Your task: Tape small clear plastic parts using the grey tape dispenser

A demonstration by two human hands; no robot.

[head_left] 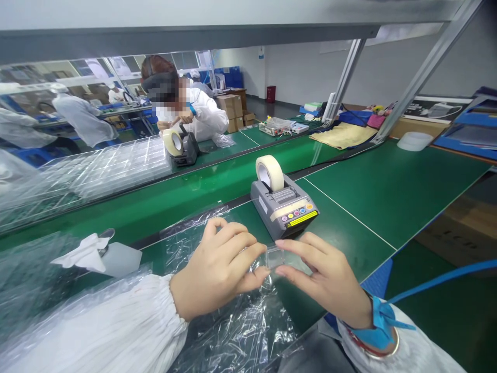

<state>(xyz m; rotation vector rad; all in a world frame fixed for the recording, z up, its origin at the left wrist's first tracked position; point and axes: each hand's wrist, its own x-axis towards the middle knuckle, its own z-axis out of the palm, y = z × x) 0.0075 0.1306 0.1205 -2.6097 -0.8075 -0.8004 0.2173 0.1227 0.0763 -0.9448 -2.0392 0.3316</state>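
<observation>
Between my two hands is a small clear plastic piece [275,257], box-like in outline, held up over the green bench top. The thumb and fingers of my left hand [223,259] pinch its left side. On its right side, my right hand [324,267] grips with thumb and forefinger. Just beyond my fingertips stands a grey tape dispenser [287,204] with a roll of cream tape [271,172] on top and coloured buttons at its front. Clear plastic film [248,326] lies crumpled below my hands.
A white cloth and card [116,259] lie at the left. Across the green belt [217,178], a person in white works by another tape dispenser [186,147] and stacked clear trays [124,160]. A blue cord [446,280] runs from my right wrist. Metal posts and a shelf frame the bench.
</observation>
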